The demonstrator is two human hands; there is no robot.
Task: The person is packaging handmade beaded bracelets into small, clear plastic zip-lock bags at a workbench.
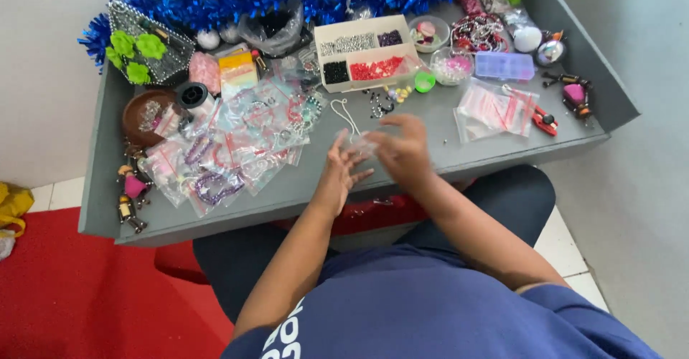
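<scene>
So both hands, left hand (343,171) and right hand (403,151), are pinching a small clear plastic bag (361,144) with closed fingers above the grey counter (301,187), looking barely started, with a pile of clear zip bags of beads (230,144) waiting.

Both hands are meeting over the front edge of the grey table (459,159). The left hand (343,172) and right hand (402,147) are pinching a small clear plastic bag (362,144) between their fingertips. A heap of zip bags holding bracelets (230,147) is lying just left; a compartmented bead box (366,52) is sitting behind.
</scene>
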